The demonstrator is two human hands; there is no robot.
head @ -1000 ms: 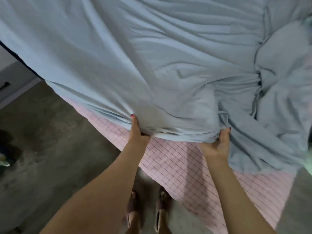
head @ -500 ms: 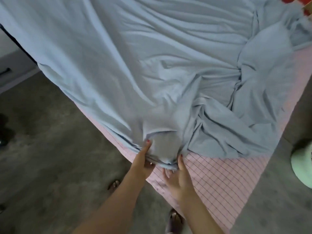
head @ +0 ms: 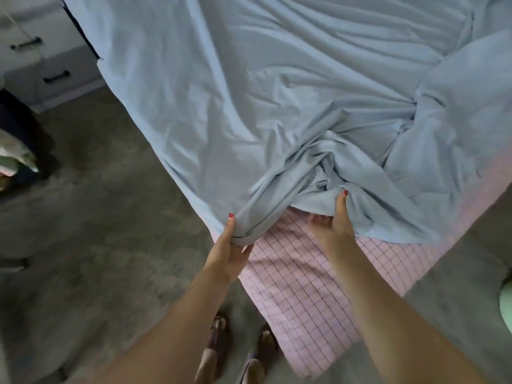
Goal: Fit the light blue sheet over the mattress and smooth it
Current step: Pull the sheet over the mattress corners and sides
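Sheet: the light blue sheet (head: 277, 92) is a thin, soft cloth spread over most of the bed, smooth toward the far left and bunched into deep twisted folds at the near right; its near edge stops short of the bed's near corner.
Mattress: the mattress (head: 299, 295) shows at the near corner, covered in pink fabric with a thin dark grid of lines, flat and taut.
Left hand: the left hand (head: 230, 250) pinches a rolled hem of the sheet at the near left edge, thumb on top, fingers curled beneath.
Right hand: the right hand (head: 336, 220) grips a gathered fold of the sheet just right of it, thumb pressed on the cloth, fingers tucked under the edge.
Floor: the floor (head: 97, 217) is grey, mottled and matte.
Drawers: the pale drawers (head: 41, 59) with dark bar handles stand at the far left.
Feet: sandalled feet (head: 238, 347) stand near the mattress corner.
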